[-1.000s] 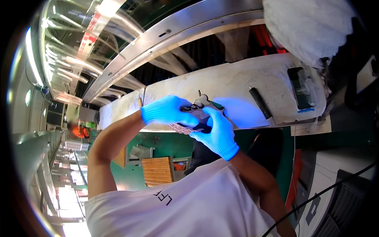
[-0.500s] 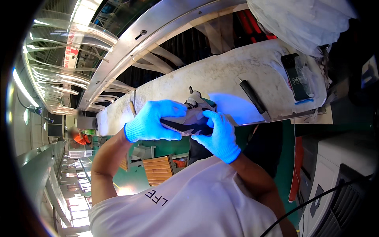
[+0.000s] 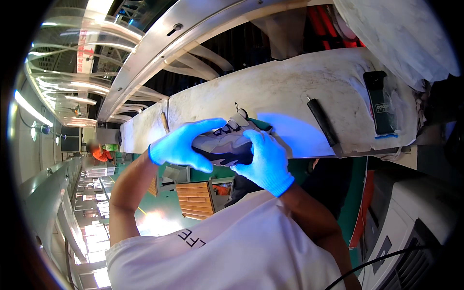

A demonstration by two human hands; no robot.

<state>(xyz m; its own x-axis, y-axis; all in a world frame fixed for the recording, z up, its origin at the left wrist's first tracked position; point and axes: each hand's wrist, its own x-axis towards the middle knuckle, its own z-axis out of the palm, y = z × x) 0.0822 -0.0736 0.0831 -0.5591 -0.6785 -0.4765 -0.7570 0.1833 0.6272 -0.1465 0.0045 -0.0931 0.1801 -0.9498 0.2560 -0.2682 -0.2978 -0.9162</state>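
A grey and dark sneaker (image 3: 224, 142) with dark laces and a green lining is held between my gloved hands, above the near edge of the covered bench. My left hand (image 3: 181, 145) wraps round the toe end, its thumb below and its fingers along the upper. At the heel end my right hand (image 3: 263, 162) grips the side, its index finger on the upper and its thumb by the sole. Both gloves glow blue under a blue light patch (image 3: 295, 133) that falls on the bench. The sneaker's far side is hidden.
On the bench (image 3: 270, 89) lie a black-handled tool (image 3: 322, 121) and a black phone-like case (image 3: 379, 104) beside clear plastic. A small wooden-handled tool (image 3: 165, 122) lies farther left. Behind runs a metal-framed machine (image 3: 159, 46) with clear strips. A white cloth bundle (image 3: 401, 38) hangs at right.
The sneaker has tilted so that more of its side and laces show. My left hand has shifted slightly left, its fingers now stretched along the upper. My right hand keeps its grip.
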